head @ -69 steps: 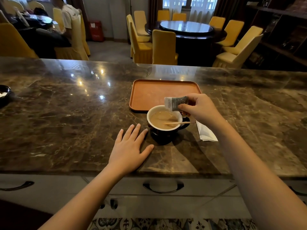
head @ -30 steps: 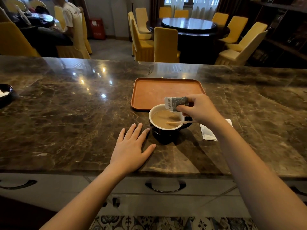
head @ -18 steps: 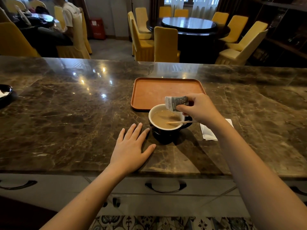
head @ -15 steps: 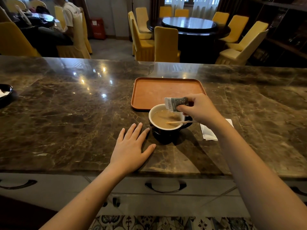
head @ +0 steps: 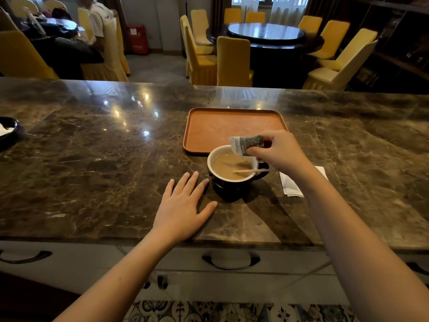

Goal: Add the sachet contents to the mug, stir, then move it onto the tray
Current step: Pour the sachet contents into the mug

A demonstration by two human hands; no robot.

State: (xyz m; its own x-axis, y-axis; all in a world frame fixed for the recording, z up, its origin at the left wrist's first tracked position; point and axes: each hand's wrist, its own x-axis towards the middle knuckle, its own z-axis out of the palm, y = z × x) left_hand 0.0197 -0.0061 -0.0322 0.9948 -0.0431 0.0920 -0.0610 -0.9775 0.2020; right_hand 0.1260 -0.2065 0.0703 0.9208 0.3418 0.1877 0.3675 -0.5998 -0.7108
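A dark mug point(head: 229, 184) with a white inside holds light brown coffee and stands on the marble counter just in front of an orange tray point(head: 232, 126). A thin wooden stirrer point(head: 253, 170) lies across the mug's rim with one end in the coffee. My right hand point(head: 281, 152) pinches a small grey and white sachet point(head: 246, 145) tilted over the mug's far right rim. My left hand point(head: 183, 208) lies flat on the counter, fingers spread, fingertips close to the mug's left side.
A folded white napkin point(head: 292, 182) lies right of the mug, partly under my right forearm. A dark dish point(head: 7, 132) sits at the counter's far left edge. Beyond the counter are yellow chairs, round tables and a seated person.
The view has shifted slightly. My right hand keeps the sachet tilted over the mug, with only a tiny wobble. The left hand has stayed flat on the counter.
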